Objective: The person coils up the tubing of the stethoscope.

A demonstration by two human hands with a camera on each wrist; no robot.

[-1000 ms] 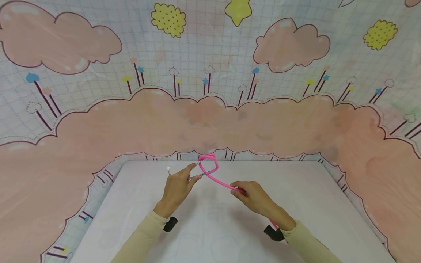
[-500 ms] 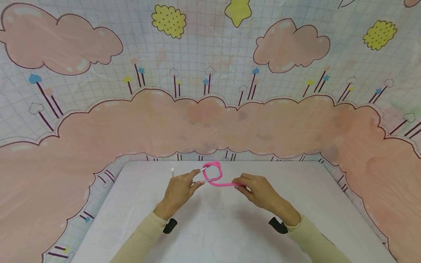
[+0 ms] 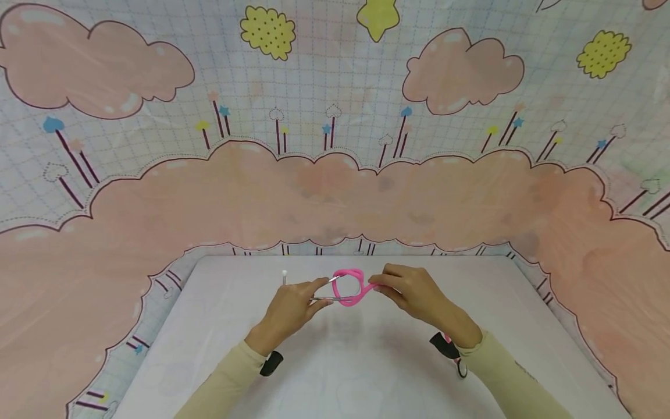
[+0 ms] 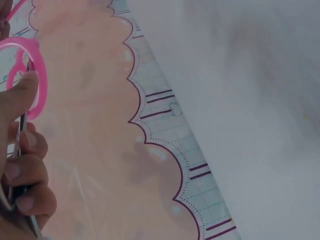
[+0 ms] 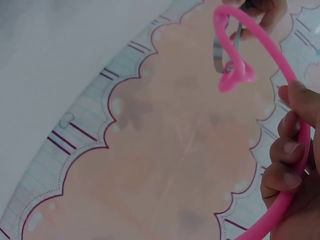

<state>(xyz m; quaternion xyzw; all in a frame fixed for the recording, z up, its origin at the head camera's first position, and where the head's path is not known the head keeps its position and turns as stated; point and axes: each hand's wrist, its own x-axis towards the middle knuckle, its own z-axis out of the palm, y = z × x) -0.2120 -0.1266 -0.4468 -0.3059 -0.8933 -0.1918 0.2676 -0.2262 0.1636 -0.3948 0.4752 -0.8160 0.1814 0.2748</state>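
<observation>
Both hands hold a pink stethoscope above the white table. In the head view my left hand (image 3: 288,311) grips its metal ear tubes (image 3: 332,299); a white ear tip (image 3: 284,272) sticks up behind the knuckles. The pink tubing (image 3: 361,284) bends into a ring just beyond the left fingertips. My right hand (image 3: 416,294) pinches the tubing right of this ring. More tubing (image 5: 272,217) runs down through the right palm in the right wrist view. Below the right wrist hangs a round, dark-rimmed part (image 3: 462,368), likely the chest piece, partly hidden by the sleeve.
Under the hands lies a white table (image 3: 345,372), its far edge just beyond them. A patterned cloth (image 3: 335,201) with clouds and stars covers the area behind and beside it. A black wrist device (image 3: 271,364) sits at the left wrist, another (image 3: 444,345) at the right.
The pink ring has moved right and toward the person, with my left hand shifting the same way. My right hand has risen slightly. The round part has come into view by the right wrist.
</observation>
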